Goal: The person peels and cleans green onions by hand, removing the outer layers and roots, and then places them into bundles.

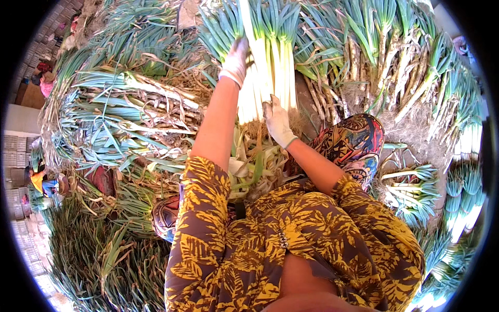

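Note:
Straight ahead lies a row of cleaned green onions, with bright white stalks side by side, green tops pointing away and roots toward me. My left hand, in a pale glove, is closed at the left side of the row, where leaves meet stalks. At the root end my right hand, also gloved, has its fingers bent around the lower end of a green onion; the fingertips are partly hidden. One long pale stalk slants over the others between both hands. Peeled leaf scraps pile up below the roots.
Unpeeled green onions with dry roots lie in heaps at left and right. A small cleaned bunch sits beside my right knee. More bundles stand at the far right. A dark green heap fills the lower left.

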`<state>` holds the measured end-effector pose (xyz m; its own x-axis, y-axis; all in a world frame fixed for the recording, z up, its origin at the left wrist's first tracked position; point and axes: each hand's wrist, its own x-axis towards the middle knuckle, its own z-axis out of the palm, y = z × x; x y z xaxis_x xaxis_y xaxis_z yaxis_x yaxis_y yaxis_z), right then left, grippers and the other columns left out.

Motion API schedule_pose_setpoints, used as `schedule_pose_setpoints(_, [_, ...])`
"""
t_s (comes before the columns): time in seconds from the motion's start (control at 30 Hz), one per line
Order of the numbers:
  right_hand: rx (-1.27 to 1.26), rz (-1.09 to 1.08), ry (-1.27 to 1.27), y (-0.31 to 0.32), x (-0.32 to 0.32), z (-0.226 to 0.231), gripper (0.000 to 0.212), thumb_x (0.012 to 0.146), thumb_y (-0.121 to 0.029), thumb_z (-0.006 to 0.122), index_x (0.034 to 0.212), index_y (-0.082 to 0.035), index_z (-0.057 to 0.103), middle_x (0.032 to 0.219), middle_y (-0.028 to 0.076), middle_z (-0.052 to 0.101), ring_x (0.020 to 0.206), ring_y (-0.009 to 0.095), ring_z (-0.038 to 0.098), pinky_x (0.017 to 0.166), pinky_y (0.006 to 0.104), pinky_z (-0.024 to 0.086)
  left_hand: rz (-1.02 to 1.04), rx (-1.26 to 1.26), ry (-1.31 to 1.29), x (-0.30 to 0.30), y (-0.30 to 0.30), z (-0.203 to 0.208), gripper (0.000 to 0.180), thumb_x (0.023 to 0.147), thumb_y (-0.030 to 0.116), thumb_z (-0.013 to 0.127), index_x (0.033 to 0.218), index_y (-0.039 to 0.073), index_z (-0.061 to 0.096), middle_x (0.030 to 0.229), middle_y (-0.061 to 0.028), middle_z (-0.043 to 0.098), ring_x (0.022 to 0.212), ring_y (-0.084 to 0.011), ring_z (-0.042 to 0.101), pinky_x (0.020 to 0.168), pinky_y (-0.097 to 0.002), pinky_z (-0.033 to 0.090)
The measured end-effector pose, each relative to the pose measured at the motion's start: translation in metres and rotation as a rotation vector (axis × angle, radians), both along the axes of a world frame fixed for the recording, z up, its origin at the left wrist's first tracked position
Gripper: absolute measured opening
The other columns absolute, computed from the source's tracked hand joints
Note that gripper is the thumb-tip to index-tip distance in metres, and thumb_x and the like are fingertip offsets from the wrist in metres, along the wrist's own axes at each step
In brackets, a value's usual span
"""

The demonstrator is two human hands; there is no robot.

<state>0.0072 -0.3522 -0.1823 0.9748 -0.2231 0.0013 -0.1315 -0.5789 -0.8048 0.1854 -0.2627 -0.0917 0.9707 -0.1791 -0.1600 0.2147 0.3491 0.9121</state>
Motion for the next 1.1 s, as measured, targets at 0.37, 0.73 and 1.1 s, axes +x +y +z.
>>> schedule_pose_setpoints(0.37, [0.681, 0.174, -0.006, 0.009, 0.004, 0.045, 0.031, 0.097, -0.026, 0.053, 0.108, 0.003, 0.051, 0.078, 0.011, 0.059, 0.066, 0.017, 0.054, 0.058, 0.0316, 0.046, -0.008, 0.872, 0.049, -0.064, 0.093, -0.186, 0.062, 0.084, 0.032, 0.067, 0.136, 0.007, 0.045, 0.136, -0.0234, 0.043, 0.119, -0.0365, 0.050, 0.100, -0.0400, 0.044])
schedule_pose_setpoints(0.73, [-0.160, 0.279, 0.264, 0.009, 0.009, -0.091, 0.032, 0.095, -0.023, 0.050, 0.107, 0.006, 0.054, 0.095, 0.029, 0.063, 0.090, 0.045, 0.060, 0.082, 0.0486, 0.049, -0.138, 1.169, 0.034, -0.080, 0.041, -0.146, 0.079, 0.087, 0.051, 0.060, 0.150, 0.018, 0.025, 0.144, -0.0295, 0.028, 0.130, -0.0459, 0.036, 0.107, -0.0462, 0.035])
schedule_pose_setpoints(1.1, [-0.537, 0.831, 0.677, 0.013, -0.040, -0.019, 0.027, 0.087, -0.014, 0.048, 0.098, 0.003, 0.066, 0.102, 0.023, 0.067, 0.092, 0.036, 0.065, 0.085, 0.0423, 0.051, -0.181, 1.275, 0.072, -0.085, 0.033, -0.138, 0.096, 0.076, 0.052, 0.072, 0.151, 0.023, 0.019, 0.147, -0.0275, 0.022, 0.133, -0.0456, 0.032, 0.105, -0.0494, 0.039])
